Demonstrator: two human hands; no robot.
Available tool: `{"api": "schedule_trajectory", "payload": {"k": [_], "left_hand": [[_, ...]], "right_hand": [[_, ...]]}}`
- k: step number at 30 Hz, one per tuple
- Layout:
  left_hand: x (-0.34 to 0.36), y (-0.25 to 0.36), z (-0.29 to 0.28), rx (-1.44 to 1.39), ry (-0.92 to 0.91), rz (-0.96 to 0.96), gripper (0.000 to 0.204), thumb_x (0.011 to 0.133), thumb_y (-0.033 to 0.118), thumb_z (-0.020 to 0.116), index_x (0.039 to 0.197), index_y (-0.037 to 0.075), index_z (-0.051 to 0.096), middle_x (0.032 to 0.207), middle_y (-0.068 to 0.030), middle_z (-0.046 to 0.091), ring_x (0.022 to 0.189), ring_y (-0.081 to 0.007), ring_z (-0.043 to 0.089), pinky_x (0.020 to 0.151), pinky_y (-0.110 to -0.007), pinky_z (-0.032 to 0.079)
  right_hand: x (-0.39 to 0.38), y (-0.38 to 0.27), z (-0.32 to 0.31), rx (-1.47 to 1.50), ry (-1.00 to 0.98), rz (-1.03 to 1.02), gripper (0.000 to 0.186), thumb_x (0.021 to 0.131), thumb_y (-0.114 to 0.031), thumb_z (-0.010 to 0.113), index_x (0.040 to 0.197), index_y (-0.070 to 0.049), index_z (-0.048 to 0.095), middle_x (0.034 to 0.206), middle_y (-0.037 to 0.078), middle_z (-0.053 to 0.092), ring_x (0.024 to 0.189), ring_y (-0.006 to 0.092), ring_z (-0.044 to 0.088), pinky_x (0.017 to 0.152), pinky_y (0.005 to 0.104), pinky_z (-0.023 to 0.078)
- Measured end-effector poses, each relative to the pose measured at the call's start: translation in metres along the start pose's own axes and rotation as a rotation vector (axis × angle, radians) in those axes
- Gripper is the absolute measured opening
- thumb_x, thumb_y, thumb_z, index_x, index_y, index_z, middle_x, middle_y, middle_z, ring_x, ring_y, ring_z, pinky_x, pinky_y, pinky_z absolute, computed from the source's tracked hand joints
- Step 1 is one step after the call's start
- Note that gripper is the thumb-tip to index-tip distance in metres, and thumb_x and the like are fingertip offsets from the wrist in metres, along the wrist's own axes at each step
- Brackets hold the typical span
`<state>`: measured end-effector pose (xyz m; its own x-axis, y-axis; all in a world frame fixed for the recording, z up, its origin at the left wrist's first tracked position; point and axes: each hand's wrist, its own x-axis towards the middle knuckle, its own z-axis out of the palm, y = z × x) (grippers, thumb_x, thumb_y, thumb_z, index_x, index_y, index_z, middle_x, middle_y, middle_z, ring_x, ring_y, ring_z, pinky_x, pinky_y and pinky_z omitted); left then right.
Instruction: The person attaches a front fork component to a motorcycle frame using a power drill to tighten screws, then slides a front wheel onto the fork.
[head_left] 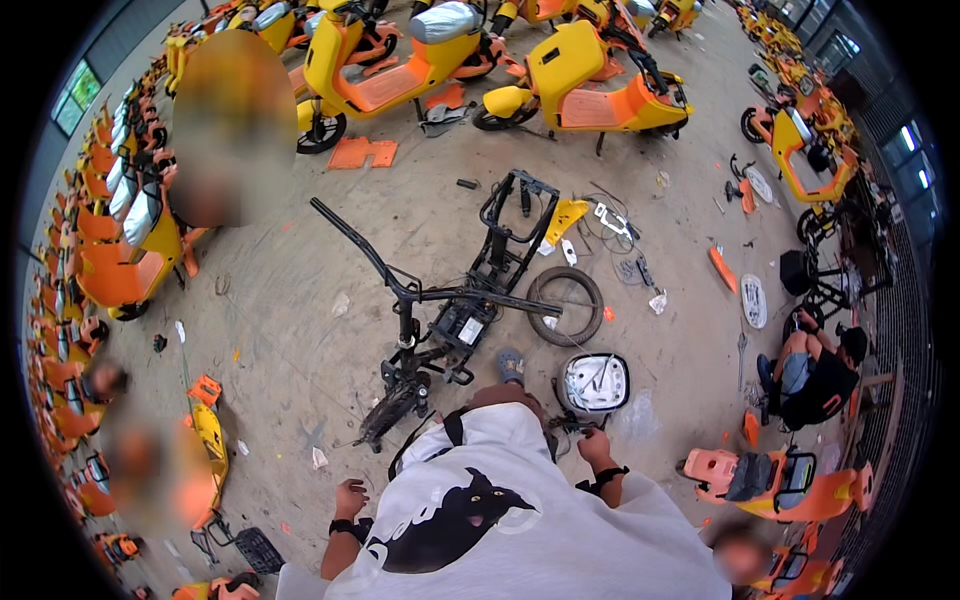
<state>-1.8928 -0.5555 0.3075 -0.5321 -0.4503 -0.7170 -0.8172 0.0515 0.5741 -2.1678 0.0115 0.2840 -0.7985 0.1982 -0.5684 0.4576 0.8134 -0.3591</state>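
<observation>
A stripped black scooter frame stands on the floor ahead of me, its handlebar stretching to the left and its front wheel close to my body. My left hand hangs beside my shirt with fingers loosely apart and nothing seen in it. On the other side, my right hand is held low, fingers slightly bent, near a white-topped, black-rimmed box-like part; I see nothing held there. A loose wheel with its tyre lies beside the frame. One grey shoe of mine shows beside the frame.
Yellow-and-orange scooters stand in rows ahead and along the left. Panels, an orange piece and cables litter the concrete. A person in black crouches at the right beside a partly stripped scooter. A pink-orange scooter body lies nearer.
</observation>
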Motion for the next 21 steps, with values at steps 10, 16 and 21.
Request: {"api": "schedule_trajectory", "payload": {"k": [10, 16, 21], "left_hand": [[0.01, 0.06, -0.017, -0.144, -0.011, -0.019, 0.023, 0.09, -0.001, 0.049, 0.109, -0.009, 0.059, 0.084, -0.0207, 0.069, 0.066, -0.0283, 0.071, 0.056, -0.033, 0.058], [-0.029, 0.076, 0.004, 0.037, -0.049, 0.047, 0.045, 0.07, -0.019, 0.055, 0.113, -0.007, 0.06, 0.098, -0.0194, 0.069, 0.078, -0.0301, 0.071, 0.06, -0.036, 0.06], [-0.054, 0.036, 0.007, 0.24, 0.005, 0.124, 0.029, 0.073, 0.001, 0.071, 0.102, -0.003, 0.068, 0.079, -0.015, 0.073, 0.073, -0.0178, 0.07, 0.064, -0.031, 0.056]], "right_hand": [[-0.007, -0.049, 0.013, 0.406, -0.249, 0.119, 0.036, 0.077, -0.009, 0.062, 0.11, 0.002, 0.069, 0.083, 0.018, 0.07, 0.066, 0.024, 0.07, 0.06, 0.0359, 0.06], [0.035, -0.028, 0.028, 0.329, 0.147, -0.068, 0.034, 0.08, -0.005, 0.057, 0.113, 0.001, 0.065, 0.093, 0.015, 0.07, 0.063, 0.0241, 0.069, 0.058, 0.0353, 0.059], [0.02, -0.041, 0.006, 0.54, -0.188, 0.192, 0.035, 0.082, -0.004, 0.056, 0.115, 0.003, 0.063, 0.097, 0.017, 0.07, 0.068, 0.0255, 0.07, 0.055, 0.0378, 0.06]]}}
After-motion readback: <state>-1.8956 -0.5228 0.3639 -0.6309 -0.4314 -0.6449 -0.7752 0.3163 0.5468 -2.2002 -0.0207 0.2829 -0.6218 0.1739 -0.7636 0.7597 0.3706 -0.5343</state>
